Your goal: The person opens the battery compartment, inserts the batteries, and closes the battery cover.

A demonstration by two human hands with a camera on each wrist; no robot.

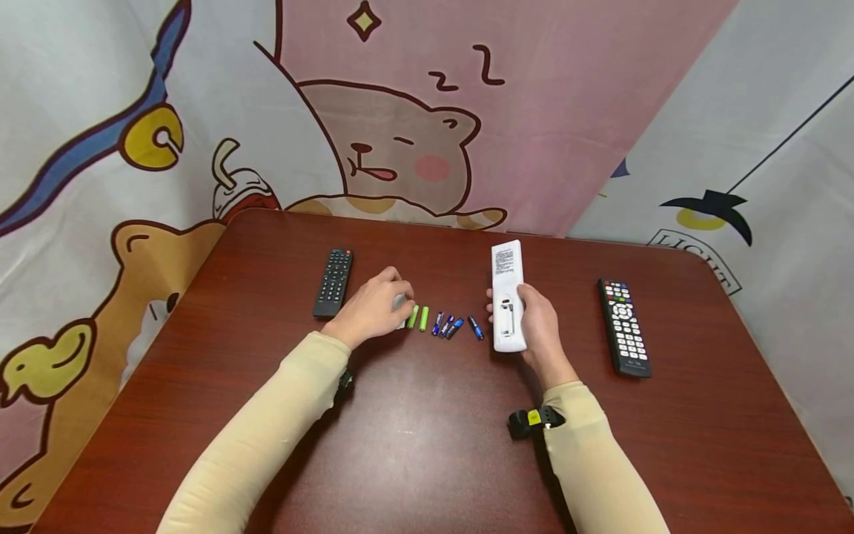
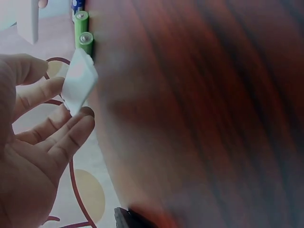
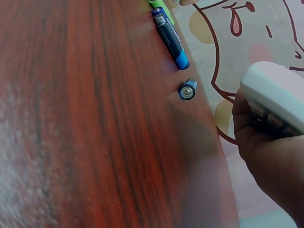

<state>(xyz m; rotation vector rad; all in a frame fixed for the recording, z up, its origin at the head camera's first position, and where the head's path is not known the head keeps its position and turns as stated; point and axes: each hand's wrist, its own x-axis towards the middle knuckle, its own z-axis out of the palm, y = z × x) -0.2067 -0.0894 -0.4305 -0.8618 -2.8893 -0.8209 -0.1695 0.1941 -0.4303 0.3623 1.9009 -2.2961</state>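
My left hand holds a small white battery cover by its edges, tilted above the table beside two green batteries. In the head view the fingers partly hide that cover. With its back turned up, a white remote control lies in the grip of my right hand. Its battery compartment is uncovered; what lies inside is too small to tell. Between the hands several blue batteries lie on the table, one blue battery apart from the others, nearest the white remote.
A black remote control lies left of the left hand, buttons up. Another black remote control with white buttons lies to the right. The brown table ends at a cartoon-printed curtain. Each wrist wears a dark camera strap.
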